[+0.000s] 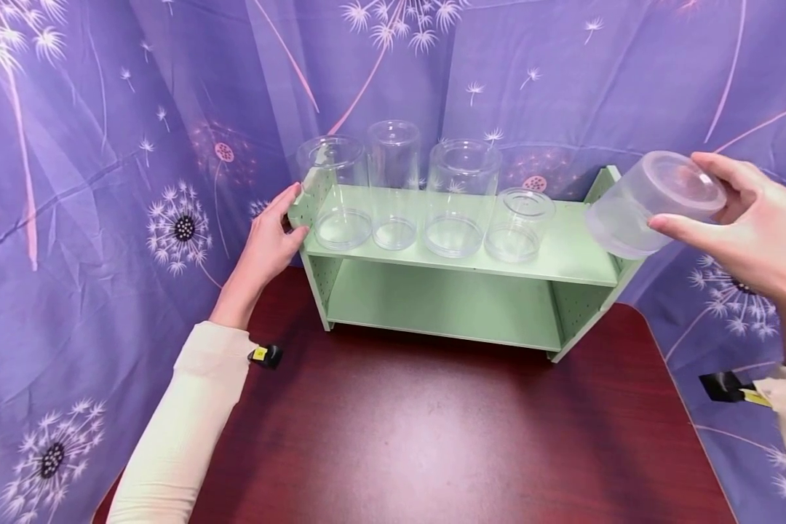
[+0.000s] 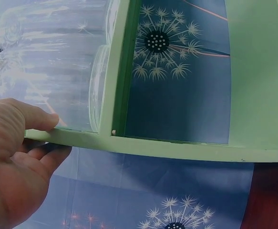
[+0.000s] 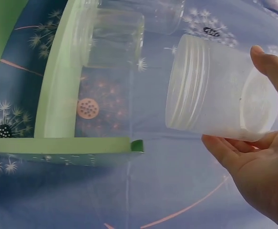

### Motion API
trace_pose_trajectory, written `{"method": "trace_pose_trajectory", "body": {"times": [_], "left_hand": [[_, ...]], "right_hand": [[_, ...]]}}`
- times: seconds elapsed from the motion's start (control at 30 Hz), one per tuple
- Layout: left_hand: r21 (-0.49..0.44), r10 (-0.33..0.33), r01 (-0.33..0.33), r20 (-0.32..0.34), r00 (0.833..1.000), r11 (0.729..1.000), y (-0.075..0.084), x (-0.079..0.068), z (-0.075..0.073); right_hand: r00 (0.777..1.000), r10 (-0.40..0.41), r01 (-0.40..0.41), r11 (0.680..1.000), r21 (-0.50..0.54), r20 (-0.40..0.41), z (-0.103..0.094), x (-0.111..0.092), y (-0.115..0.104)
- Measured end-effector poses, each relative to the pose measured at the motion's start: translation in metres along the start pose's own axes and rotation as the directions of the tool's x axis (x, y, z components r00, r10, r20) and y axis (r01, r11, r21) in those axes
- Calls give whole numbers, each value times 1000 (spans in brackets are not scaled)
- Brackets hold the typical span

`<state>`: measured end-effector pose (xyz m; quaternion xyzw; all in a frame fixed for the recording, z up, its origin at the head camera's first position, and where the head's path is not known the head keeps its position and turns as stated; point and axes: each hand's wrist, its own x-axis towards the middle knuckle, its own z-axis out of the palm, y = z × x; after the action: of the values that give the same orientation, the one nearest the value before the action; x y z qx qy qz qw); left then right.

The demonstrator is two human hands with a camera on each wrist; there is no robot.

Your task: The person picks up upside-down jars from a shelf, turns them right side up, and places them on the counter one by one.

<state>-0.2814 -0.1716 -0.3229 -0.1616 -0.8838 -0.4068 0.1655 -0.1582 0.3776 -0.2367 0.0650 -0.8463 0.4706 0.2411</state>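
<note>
My right hand [image 1: 760,218] holds a frosted plastic jar [image 1: 655,204] by its base end, thumb on one side and fingers on the other. The jar tilts above the right end of a green two-tier shelf [image 1: 576,247], its ridged end [image 3: 189,83] facing down and left. At the shelf's other end, my left hand [image 1: 271,236] grips the upright side panel [image 2: 77,138], with the thumb inside and the fingers outside. Between the hands, clear jars stand in a row on the top tier: a wide one [image 1: 334,182], a tall narrow one [image 1: 394,182], a medium one [image 1: 461,193] and a short one [image 1: 519,225].
The shelf stands on a dark red table [image 1: 432,429], with its lower tier [image 1: 445,302] close over the tabletop. A purple curtain [image 1: 203,87] with dandelion prints hangs behind and at both sides.
</note>
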Motion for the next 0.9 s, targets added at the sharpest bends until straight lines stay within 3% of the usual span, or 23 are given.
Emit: {"method": "trace_pose_trajectory", "body": {"times": [0.07, 0.1, 0.2, 0.33, 0.5, 0.73, 0.9], "left_hand": [[1, -3, 3, 2, 1000, 1000, -1, 0, 0], [5, -5, 5, 4, 1000, 1000, -1, 0, 0], [18, -16, 16, 9, 1000, 1000, -1, 0, 0], [24, -21, 21, 11, 1000, 1000, 0, 1, -1], [24, -26, 26, 15, 1000, 999, 1, 1, -1], [35, -6, 6, -4, 1000, 999, -1, 1, 0], [32, 3, -3, -15, 1000, 999, -1, 0, 1]], "right_hand": [[999, -51, 52, 980, 193, -11, 0, -2, 0], [996, -82, 83, 953, 290, -18, 0, -3, 1], [988, -150, 144, 826, 545, -34, 1, -6, 3], [980, -194, 173, 745, 644, -39, 0, -12, 6], [975, -218, 194, 713, 674, -50, 2, -24, 10], [972, -223, 214, 734, 645, -69, 2, -46, 17], [980, -193, 182, 735, 653, -56, 1, -62, 25]]}}
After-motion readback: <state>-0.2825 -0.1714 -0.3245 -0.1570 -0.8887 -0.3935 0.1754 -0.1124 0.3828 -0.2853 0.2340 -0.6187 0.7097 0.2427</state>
